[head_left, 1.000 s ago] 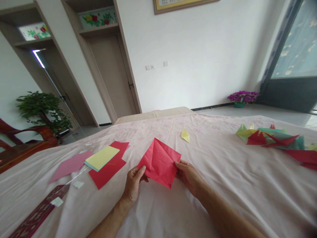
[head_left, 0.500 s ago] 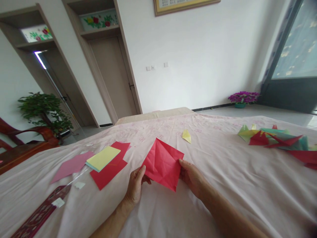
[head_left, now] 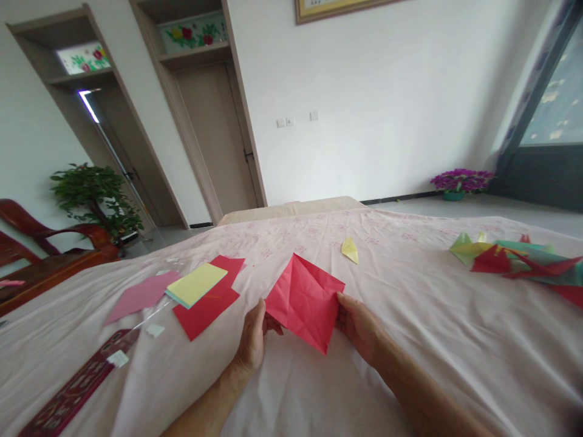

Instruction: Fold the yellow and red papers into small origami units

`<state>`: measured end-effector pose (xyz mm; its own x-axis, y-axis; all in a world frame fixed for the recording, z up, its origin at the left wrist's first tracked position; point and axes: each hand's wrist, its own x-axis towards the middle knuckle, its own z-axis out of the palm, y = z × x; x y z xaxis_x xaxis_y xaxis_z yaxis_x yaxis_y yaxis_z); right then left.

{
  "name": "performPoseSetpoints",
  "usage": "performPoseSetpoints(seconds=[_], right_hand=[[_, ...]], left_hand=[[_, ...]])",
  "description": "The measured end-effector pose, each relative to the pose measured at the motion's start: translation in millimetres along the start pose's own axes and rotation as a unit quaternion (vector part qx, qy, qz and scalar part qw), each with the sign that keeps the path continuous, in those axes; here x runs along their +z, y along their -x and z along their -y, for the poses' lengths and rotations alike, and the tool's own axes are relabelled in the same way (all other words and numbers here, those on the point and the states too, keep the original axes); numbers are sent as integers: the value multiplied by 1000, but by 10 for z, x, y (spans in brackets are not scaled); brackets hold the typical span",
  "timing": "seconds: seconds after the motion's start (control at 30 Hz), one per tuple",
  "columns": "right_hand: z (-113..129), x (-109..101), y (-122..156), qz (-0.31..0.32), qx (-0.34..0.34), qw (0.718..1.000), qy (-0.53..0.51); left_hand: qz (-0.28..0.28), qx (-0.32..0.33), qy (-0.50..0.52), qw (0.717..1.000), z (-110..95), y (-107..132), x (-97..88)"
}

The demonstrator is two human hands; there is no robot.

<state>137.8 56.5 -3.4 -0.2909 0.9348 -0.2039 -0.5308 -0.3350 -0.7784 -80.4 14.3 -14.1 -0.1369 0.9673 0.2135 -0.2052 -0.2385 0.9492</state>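
Observation:
A creased red paper square [head_left: 306, 298] is held up just above the pink sheet [head_left: 410, 328], one corner pointing down. My left hand [head_left: 254, 341] pinches its left edge with thumb and fingers closed. My right hand [head_left: 359, 323] grips its right corner the same way. The fold lines show across the paper's face.
A stack of yellow, blue and red sheets [head_left: 200, 288] and a pink sheet [head_left: 141, 294] lie to the left. A small yellow folded piece [head_left: 350, 249] sits beyond the paper. Several folded coloured pieces [head_left: 514, 262] are piled at the right. A dark red patterned strip [head_left: 77, 388] lies front left.
The view has shifted a little, so the paper and both hands sit slightly further right and lower. Both hands keep their grip on the red paper.

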Motion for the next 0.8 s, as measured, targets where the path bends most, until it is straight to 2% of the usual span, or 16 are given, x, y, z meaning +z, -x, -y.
performPoseSetpoints(seconds=[0.17,0.3,0.43,0.8], right_hand=[[8,1,-2,1,3,1000,-3],[11,-7,-3,4,6,1000,-5],[0,-29,-14,2,8,1000,6],[-21,-17,19,22,14,996,87]], left_hand=[[23,16,-50,998,-35,-5,-13],[25,23,-106,994,-87,-15,12],[15,34,-108,993,-100,-21,43],[-110,50,-211,970,1,-43,-10]])
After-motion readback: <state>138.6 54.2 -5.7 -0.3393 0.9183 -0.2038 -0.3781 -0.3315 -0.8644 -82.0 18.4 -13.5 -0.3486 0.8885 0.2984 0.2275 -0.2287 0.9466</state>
